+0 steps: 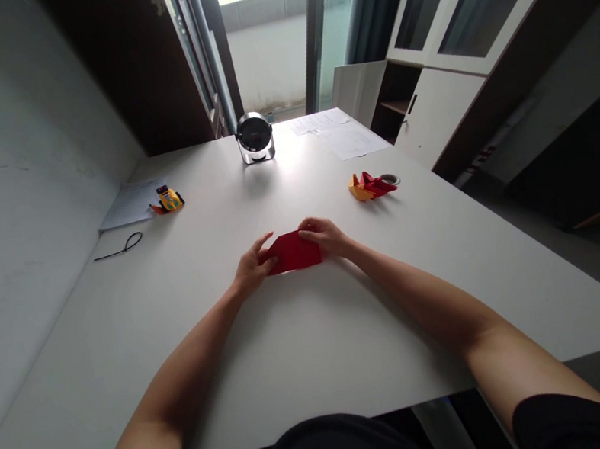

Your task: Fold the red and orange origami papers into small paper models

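A folded piece of red paper (294,252) is held between my two hands over the white table, its upper left corner slanting off. My left hand (253,265) pinches the paper's left end, thumb on top and index finger pointing up past the edge. At the upper right corner, my right hand (326,236) grips it with the thumb on the front face. The fingers behind the paper are partly hidden. Beyond my right hand lie red and orange folded paper pieces (370,186), with a grey ring-shaped roll (390,179) beside them.
A round black device on a stand (255,138) is at the table's far side. On the left are a yellow toy vehicle (168,199), a black looped cable (126,245) and paper sheets (126,206). More printed sheets (352,139) lie far right. A wall (9,190) borders the left.
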Demonstrator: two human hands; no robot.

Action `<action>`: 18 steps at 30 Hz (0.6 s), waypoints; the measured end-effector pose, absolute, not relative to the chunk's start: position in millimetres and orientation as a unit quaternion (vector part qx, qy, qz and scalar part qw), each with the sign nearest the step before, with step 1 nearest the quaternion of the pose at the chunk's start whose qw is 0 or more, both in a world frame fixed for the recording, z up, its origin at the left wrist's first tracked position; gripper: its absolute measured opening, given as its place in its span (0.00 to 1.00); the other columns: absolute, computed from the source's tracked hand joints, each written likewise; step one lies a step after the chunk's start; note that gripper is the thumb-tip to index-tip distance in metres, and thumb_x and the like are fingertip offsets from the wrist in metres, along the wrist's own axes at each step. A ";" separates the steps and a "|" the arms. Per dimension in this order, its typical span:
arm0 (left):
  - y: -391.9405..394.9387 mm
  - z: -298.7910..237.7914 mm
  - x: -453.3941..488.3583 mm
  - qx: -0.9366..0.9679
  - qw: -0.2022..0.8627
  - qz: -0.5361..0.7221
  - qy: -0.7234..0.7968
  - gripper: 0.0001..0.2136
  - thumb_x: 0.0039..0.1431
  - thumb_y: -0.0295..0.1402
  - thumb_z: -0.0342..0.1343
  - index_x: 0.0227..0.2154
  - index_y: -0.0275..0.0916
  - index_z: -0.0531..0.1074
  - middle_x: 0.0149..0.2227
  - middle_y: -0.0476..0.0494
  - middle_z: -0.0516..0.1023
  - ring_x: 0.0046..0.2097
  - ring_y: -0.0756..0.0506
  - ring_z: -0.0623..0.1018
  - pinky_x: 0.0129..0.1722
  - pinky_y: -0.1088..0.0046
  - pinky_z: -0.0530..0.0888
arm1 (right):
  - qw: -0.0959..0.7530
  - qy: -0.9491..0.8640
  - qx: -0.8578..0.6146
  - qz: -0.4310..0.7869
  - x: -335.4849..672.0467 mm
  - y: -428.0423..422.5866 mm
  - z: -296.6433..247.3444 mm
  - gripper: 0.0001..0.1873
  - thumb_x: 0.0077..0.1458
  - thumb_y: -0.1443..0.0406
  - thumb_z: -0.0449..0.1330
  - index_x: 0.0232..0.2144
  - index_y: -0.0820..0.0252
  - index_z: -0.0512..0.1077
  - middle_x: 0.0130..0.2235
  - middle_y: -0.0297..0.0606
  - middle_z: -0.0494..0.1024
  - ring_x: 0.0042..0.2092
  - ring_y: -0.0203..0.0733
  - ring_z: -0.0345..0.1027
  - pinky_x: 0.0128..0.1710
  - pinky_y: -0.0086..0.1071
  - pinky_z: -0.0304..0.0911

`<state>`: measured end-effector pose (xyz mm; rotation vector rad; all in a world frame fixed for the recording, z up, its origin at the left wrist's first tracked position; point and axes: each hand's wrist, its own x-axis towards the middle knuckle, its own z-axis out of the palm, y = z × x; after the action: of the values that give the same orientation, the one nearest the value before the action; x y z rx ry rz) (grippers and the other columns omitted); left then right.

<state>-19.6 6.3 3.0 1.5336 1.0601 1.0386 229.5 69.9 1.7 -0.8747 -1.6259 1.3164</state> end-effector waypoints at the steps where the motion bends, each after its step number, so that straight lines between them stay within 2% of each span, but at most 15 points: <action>1: 5.9 2.8 -18.1 0.614 0.510 0.432 0.420 0.34 0.55 0.35 0.62 0.66 0.44 0.60 0.40 0.45 0.82 0.39 0.45 0.81 0.40 0.68 0.77 | 0.423 -0.640 -0.350 0.538 228.6 68.8 3.4 0.18 0.52 0.50 0.65 0.35 0.58 0.74 0.31 0.34 0.77 0.31 0.37 0.68 0.29 0.30 0.63; 5: 6.4 2.2 -16.4 0.559 0.580 0.453 0.383 0.35 0.54 0.36 0.65 0.65 0.39 0.62 0.43 0.41 0.83 0.41 0.42 0.82 0.42 0.64 0.78 | 0.413 -0.603 -0.349 0.586 224.7 63.3 11.2 0.21 0.50 0.50 0.67 0.40 0.57 0.73 0.33 0.35 0.79 0.31 0.39 0.71 0.27 0.30 0.66; 12: 9.0 4.6 -18.6 0.516 0.591 0.486 0.385 0.33 0.51 0.36 0.67 0.61 0.37 0.67 0.44 0.39 0.83 0.43 0.40 0.82 0.44 0.60 0.80 | 0.422 -0.572 -0.328 0.623 217.2 54.0 18.8 0.27 0.52 0.51 0.66 0.51 0.54 0.70 0.37 0.36 0.80 0.34 0.41 0.73 0.30 0.32 0.70; 15: 9.0 4.3 -17.9 0.510 0.585 0.501 0.383 0.33 0.52 0.37 0.67 0.60 0.36 0.67 0.44 0.38 0.82 0.43 0.40 0.82 0.44 0.59 0.80 | 0.412 -0.588 -0.341 0.607 213.0 52.1 15.6 0.26 0.54 0.51 0.64 0.52 0.54 0.69 0.37 0.37 0.80 0.34 0.41 0.73 0.31 0.33 0.70; 18: 9.8 2.5 -17.4 0.514 0.564 0.514 0.391 0.32 0.52 0.38 0.68 0.59 0.35 0.68 0.44 0.37 0.82 0.43 0.40 0.82 0.45 0.60 0.80 | 0.404 -0.641 -0.381 0.530 208.8 51.3 11.6 0.20 0.57 0.52 0.62 0.48 0.55 0.73 0.39 0.38 0.79 0.38 0.42 0.73 0.36 0.34 0.70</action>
<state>-17.4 9.8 2.5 1.2084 0.9204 1.2102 208.8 51.3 11.6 -0.9622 -1.6191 1.3373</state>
